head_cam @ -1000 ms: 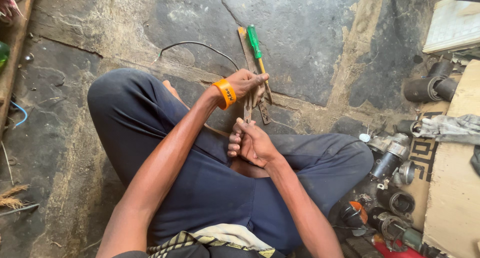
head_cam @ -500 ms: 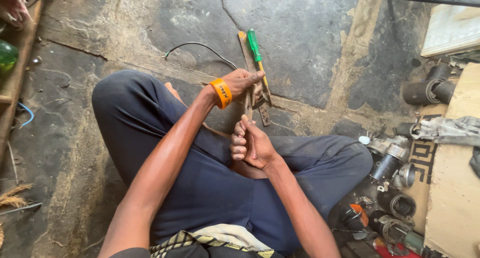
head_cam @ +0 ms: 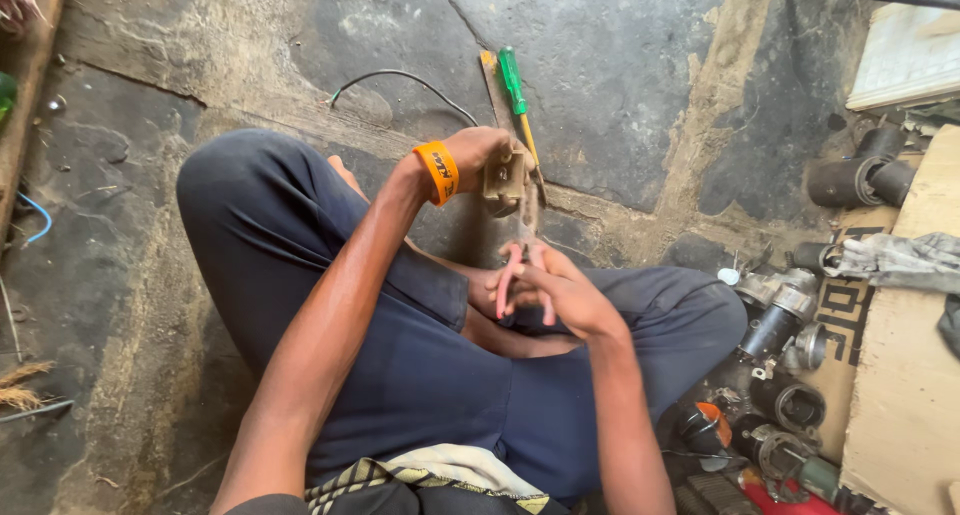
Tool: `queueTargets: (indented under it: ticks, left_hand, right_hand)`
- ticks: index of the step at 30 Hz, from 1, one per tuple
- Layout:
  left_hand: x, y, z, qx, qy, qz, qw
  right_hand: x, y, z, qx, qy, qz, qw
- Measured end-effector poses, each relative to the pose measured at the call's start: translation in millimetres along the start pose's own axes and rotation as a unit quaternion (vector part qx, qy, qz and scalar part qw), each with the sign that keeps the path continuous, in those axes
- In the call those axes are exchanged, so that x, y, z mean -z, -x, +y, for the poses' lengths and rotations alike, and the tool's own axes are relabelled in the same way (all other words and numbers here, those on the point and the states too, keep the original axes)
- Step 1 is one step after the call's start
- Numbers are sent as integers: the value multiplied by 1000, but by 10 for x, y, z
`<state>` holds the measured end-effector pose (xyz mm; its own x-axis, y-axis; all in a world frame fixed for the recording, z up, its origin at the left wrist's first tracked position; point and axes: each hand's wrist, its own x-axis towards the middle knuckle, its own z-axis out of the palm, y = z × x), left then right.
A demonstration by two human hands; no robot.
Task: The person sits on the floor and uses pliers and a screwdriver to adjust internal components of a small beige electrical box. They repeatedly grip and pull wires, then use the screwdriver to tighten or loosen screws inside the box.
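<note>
Seated cross-legged on the stone floor (head_cam: 620,65), person at work over the lap. Left hand (head_cam: 480,155) (orange wristband (head_cam: 438,172) on the wrist) is raised, fingers clenched round a small tan block-shaped part (head_cam: 506,175). Right hand (head_cam: 550,290) lower, just above the knee — fingers closed on the pink handles of pliers (head_cam: 515,275), tips pointing up toward the part. Green-handled screwdriver (head_cam: 514,85) lies on the floor beyond the hands — black wire (head_cam: 400,75) beside it. Metal motor parts (head_cam: 780,315) heaped at right.
</note>
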<state>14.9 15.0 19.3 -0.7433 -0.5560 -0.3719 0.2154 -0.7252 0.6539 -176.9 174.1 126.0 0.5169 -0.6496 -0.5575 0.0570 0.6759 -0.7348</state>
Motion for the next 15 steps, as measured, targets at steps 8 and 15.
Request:
queueTargets:
  ticks: [8,15]
  left_hand:
    - [-216,115,90,-7,-69,-30,997]
    - [-297,179,145,-16,-157,-48,986]
  right_hand:
    - [13,17,-2,-12,-118,-71,990]
    - [60,-126,31,-20,-176,-90,980]
